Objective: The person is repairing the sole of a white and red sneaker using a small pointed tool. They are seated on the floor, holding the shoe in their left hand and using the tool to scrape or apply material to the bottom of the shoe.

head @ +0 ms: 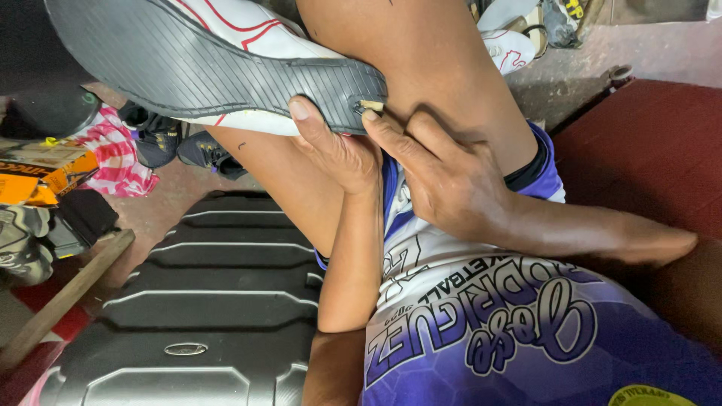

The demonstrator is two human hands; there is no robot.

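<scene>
The head view showed a white shoe (226, 45) across the upper left, sole up on the knee. The left hand (338, 154) clasped the heel edge; the right hand (444, 180) pinched a small peg (371, 106) there. Driving it in seemed underway; next needed firm, straight pressure.

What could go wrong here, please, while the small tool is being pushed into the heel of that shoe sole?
1. The small tool could slip off the ribbed sole and jab the left hand, whose thumb lies right beside it.
2. The shoe rests only against the bare knee, so it may shift under pressure.
3. The right hand pinches the tool by the fingertips, a weak hold.
</scene>
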